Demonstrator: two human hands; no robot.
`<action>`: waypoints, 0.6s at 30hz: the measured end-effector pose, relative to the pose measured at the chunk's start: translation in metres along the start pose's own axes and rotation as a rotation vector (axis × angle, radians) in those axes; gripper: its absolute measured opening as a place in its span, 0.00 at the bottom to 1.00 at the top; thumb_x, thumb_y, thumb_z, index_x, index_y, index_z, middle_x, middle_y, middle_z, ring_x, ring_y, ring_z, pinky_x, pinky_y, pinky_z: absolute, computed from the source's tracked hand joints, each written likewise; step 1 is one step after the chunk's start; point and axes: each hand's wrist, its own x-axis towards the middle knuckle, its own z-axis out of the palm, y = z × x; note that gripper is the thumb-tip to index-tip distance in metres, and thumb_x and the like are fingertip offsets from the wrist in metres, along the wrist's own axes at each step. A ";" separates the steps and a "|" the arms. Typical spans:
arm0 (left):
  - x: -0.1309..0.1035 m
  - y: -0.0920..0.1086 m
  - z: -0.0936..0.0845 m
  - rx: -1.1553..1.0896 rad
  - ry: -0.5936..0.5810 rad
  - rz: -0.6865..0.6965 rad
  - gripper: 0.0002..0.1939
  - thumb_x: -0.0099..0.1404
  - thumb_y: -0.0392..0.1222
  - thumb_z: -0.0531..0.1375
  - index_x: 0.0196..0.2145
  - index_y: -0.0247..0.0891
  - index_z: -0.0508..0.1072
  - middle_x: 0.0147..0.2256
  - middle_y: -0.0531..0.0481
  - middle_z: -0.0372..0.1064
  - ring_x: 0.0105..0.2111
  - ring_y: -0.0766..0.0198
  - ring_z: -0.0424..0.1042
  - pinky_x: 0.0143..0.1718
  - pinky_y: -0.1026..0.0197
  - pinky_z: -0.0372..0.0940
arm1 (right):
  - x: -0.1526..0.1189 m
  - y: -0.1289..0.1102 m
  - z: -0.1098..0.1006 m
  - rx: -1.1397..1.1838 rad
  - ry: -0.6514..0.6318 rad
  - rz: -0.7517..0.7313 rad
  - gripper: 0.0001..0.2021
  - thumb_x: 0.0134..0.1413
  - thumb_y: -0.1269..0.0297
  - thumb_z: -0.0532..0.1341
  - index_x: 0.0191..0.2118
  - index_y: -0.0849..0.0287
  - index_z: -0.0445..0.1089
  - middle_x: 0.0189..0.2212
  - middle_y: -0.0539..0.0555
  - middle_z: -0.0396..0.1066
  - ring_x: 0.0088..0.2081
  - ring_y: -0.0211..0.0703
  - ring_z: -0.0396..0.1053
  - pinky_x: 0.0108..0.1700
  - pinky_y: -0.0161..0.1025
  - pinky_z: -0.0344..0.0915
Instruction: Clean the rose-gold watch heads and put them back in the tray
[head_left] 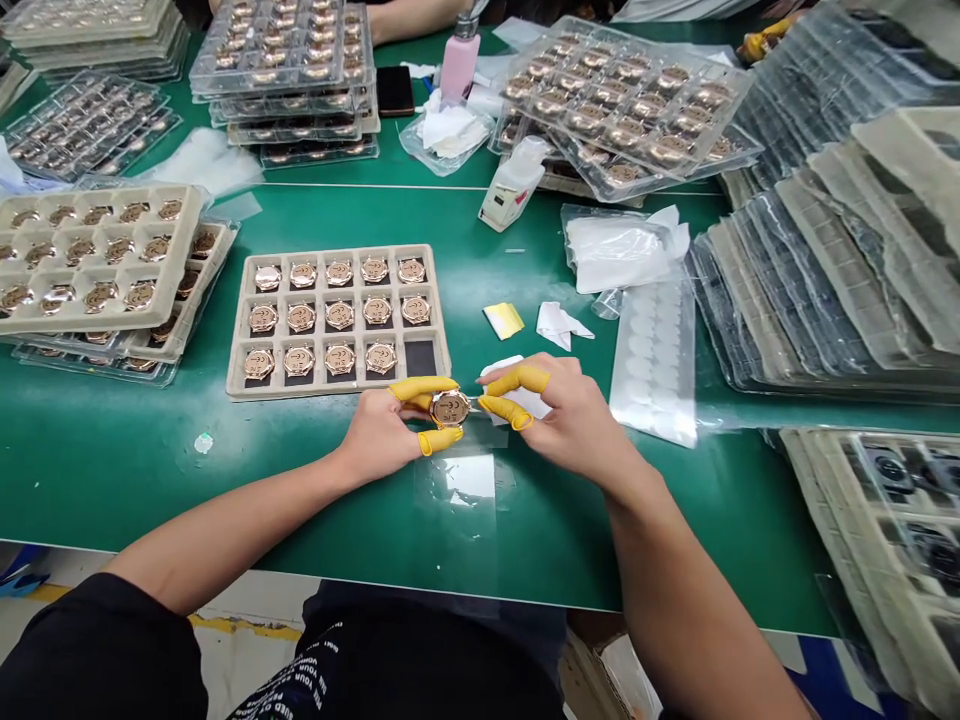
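Note:
A round rose-gold watch case (pixel 451 408), its printed back facing up, is pinched by the fingers of my left hand (pixel 379 430), which wear yellow finger cots. Close to its right edge, my right hand (pixel 566 410) has its thumb and finger, also in yellow cots, closed together. A thin pale bit shows between those fingertips and the case, too small to name. Just beyond my left hand lies a beige compartment tray (pixel 442 340) with rows of similar watch cases; its near right compartment holds only a dark pad. A white sheet (pixel 514 375) lies partly behind my right fingers.
Filled trays (pixel 191 190) stand at left, with more stacked trays (pixel 289 75) at back. A white bottle (pixel 514 185), yellow packet (pixel 503 320) and crumpled wipe (pixel 562 325) lie ahead. A sticker sheet (pixel 654 360) and tray stacks (pixel 832 280) are at right. Clear film (pixel 469 480) lies near me.

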 end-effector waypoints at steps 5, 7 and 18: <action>0.006 0.002 -0.001 -0.076 0.044 -0.181 0.33 0.47 0.39 0.77 0.52 0.36 0.80 0.40 0.44 0.82 0.37 0.62 0.81 0.45 0.59 0.79 | -0.001 -0.008 -0.003 0.239 0.225 -0.154 0.03 0.61 0.65 0.66 0.35 0.51 0.75 0.46 0.53 0.78 0.44 0.48 0.73 0.47 0.50 0.65; 0.007 0.001 -0.002 -0.062 0.037 -0.159 0.32 0.48 0.39 0.77 0.52 0.36 0.80 0.40 0.44 0.82 0.38 0.62 0.81 0.44 0.60 0.79 | 0.001 -0.010 0.000 0.380 0.269 -0.054 0.03 0.62 0.62 0.66 0.35 0.51 0.73 0.45 0.54 0.77 0.45 0.48 0.73 0.49 0.50 0.68; 0.003 -0.003 -0.001 0.007 0.000 -0.023 0.30 0.50 0.39 0.75 0.52 0.36 0.81 0.39 0.46 0.83 0.35 0.63 0.81 0.46 0.57 0.80 | 0.000 0.005 0.009 -0.045 -0.066 0.123 0.06 0.59 0.66 0.63 0.38 0.50 0.78 0.58 0.52 0.73 0.56 0.59 0.62 0.59 0.63 0.57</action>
